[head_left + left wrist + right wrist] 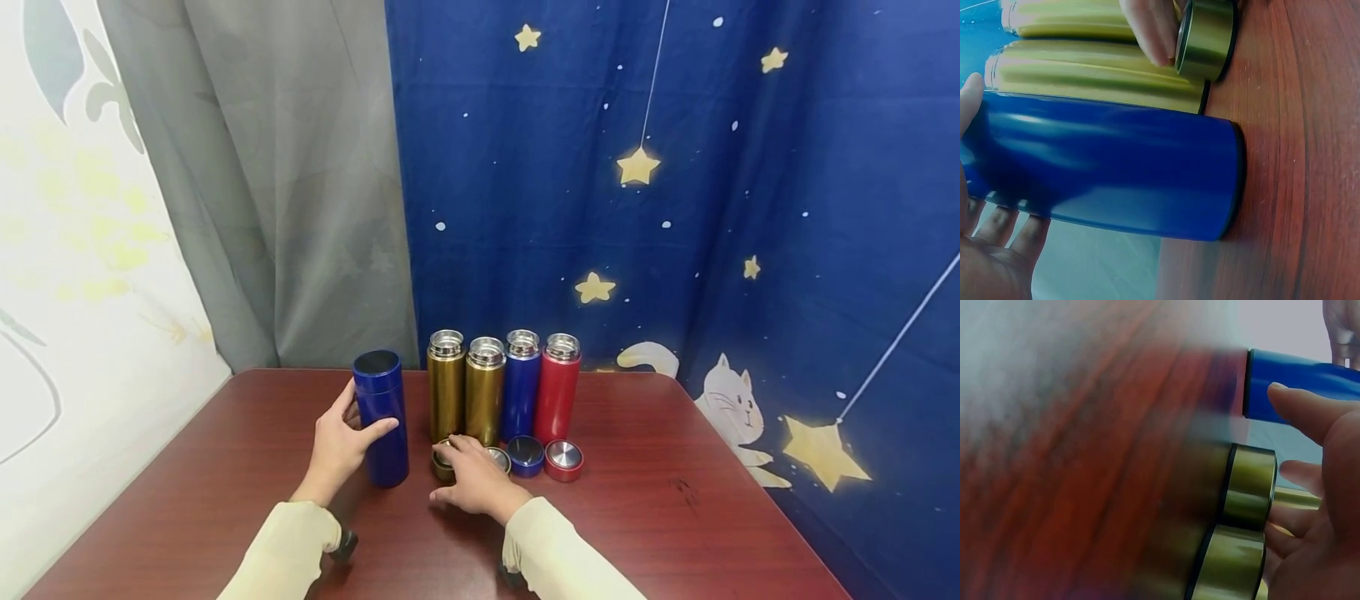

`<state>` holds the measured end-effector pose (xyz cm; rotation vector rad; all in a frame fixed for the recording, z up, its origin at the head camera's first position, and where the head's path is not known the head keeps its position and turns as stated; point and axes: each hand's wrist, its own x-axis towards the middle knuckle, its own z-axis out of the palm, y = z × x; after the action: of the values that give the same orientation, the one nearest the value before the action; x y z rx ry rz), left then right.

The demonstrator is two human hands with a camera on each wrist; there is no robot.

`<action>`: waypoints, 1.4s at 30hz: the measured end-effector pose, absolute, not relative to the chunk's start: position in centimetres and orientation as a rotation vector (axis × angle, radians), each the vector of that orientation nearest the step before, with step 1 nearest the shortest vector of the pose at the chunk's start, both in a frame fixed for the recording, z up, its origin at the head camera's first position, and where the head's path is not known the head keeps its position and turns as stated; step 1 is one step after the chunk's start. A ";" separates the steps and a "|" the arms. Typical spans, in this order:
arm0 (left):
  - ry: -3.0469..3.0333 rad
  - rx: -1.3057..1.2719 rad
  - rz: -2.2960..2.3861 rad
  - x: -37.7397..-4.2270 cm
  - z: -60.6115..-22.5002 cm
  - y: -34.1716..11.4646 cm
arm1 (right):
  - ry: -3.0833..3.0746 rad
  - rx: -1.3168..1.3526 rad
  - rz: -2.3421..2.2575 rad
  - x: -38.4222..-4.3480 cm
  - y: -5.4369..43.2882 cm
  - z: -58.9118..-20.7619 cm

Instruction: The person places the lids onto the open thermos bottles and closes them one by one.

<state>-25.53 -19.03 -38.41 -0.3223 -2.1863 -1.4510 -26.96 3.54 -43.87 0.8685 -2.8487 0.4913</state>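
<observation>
My left hand point(336, 448) grips a capped blue thermos point(387, 454), its thumb across the front and its other fingers behind. The thermos stands upright, or nearly so; whether its base touches the table I cannot tell. To its right, my right hand point(480, 483) is over two gold lids, its fingertips at the top of the left gold lid point(1251, 487). The second gold lid point(1232, 562) is partly hidden by this hand in the head view. Behind them stand two uncapped gold thermoses, the left one point(447, 387) and the right one point(485, 400).
An uncapped blue thermos point(521, 392) and an uncapped red thermos point(557, 396) continue the row. In front of them lie a blue lid point(527, 456) and a red lid point(564, 461). The reddish wooden table point(660, 517) ends at curtains behind.
</observation>
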 end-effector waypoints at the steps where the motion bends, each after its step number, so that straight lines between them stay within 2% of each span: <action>1: -2.188 -0.318 -1.451 -25.3 -38.1 -19.0 | -2.839 0.876 0.483 -27.0 3.6 -43.9; 12: -2.179 -0.300 -1.422 -28.1 -40.8 -20.7 | -2.826 0.904 0.457 -27.0 3.8 -43.8; 42: -2.191 -0.259 -1.374 -28.6 -40.9 -21.4 | -2.792 0.969 0.415 -27.0 4.3 -44.1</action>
<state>-28.63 -21.42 -40.93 -0.2590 -2.1906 -1.3739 -26.95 4.30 -44.09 0.9694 -2.7916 0.4147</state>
